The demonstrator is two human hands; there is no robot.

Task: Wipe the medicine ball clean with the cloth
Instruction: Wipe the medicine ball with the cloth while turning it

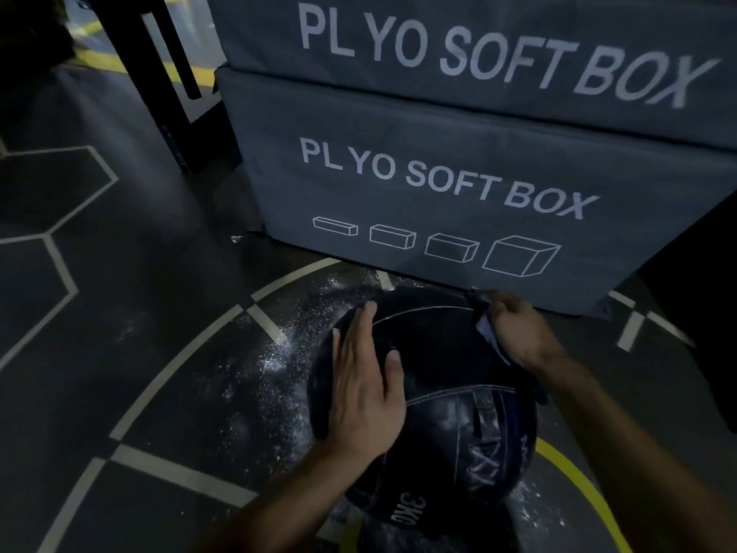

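While the black medicine ball [450, 397] sits on the dark gym floor [131, 353], just in front of the lower plyo soft box [438, 193], both hands are on it. The left hand [365, 387] lies flat on the upper left side of the ball, with the fingers straight and slightly spread, so it presses and does not grasp. The right hand [518, 333] is at the upper right side of the ball, and its fingers are curled around a dark cloth [488, 333] (a pale patch of it shows beside the hand), which is bunched against the ball's surface. White dust or powder [279, 353] is scattered on the floor to the left of the ball. A second plyo soft box [478, 45] is stacked on the lower one.
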